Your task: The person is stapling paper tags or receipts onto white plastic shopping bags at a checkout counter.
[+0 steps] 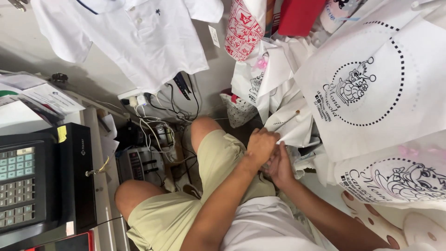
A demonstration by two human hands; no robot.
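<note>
Left hand [261,145]: fingers curled shut on the lower edge of a white bag [291,124], just above the knee of the khaki shorts [218,162].
Right hand [280,166]: just beside and below the left, fingers extended upward against the same bag; grip partly hidden, possibly pinching a fold.
White bag: lowest of a hanging cluster, right of centre, crumpled, with a thin dotted black line.
Large white bag [371,79]: upper right, flat, black dotted circle around a line-drawn emblem.
Second printed white bag [395,176]: lower right, similar black drawing, faint pink bow marks.
Red-and-white patterned bag [242,29]: top centre, hanging.
White polo shirt [134,37]: top left, hanging; small white tag [213,36] beside it.
Cash register [28,186]: left worktop, black, small yellow sticker [62,134] on top.
</note>
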